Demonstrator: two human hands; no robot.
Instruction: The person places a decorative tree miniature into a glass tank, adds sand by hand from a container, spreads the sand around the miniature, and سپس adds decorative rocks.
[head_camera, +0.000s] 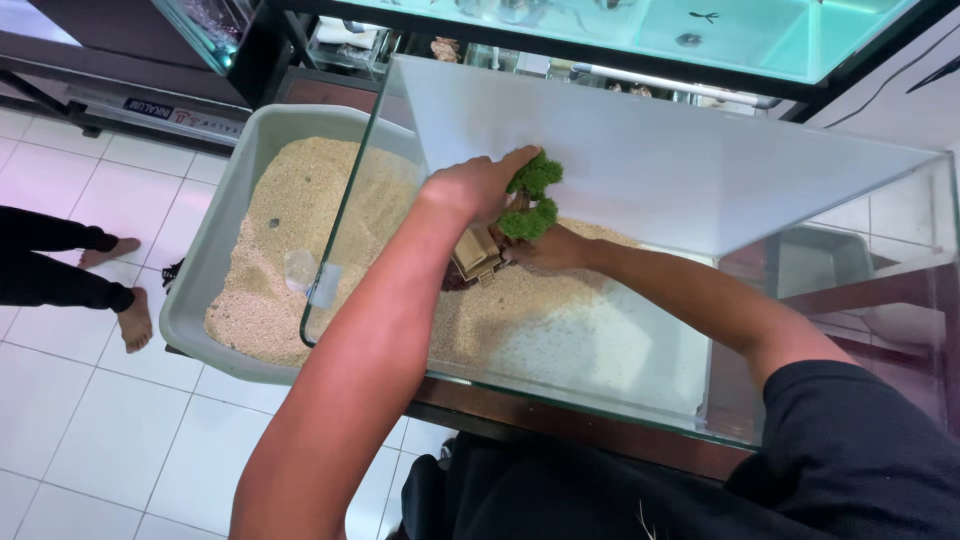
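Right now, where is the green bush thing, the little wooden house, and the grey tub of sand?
green bush (530, 198), head view, on its leafy top.
wooden house (476, 255), head view, on its roof.
grey tub (195, 270), head view, on its left rim.

Sand tray (215, 235) lies left of the glass tank (700, 300); ornament (478, 255) inside tank.

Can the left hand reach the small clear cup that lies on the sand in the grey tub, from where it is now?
Probably not directly. The left hand is inside the glass tank, on the green plant ornament. The tank's glass wall stands between it and the clear cup in the grey tub; it must lift out first.
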